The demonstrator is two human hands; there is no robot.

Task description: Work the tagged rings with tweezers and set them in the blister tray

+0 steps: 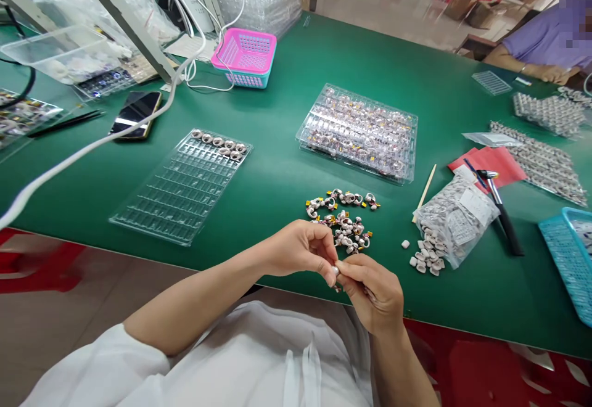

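My left hand (303, 248) and my right hand (372, 290) meet at the near edge of the green table (277, 172), fingertips pinched together on a small white part (335, 269). Just beyond them lies a loose pile of small white and metal parts (343, 217). A clear tray (182, 186) to the left holds several parts in its far row. A full clear tray (358, 132) sits farther back. A plastic bag (456, 217) of small white caps spills several out at the right.
A phone (135, 115) and a pink basket (245, 57) lie at the back left, with white cables across them. A blue basket (568, 259), a black tool (502, 213), red paper and more trays are at the right. Another person's arm (527, 65) rests far right.
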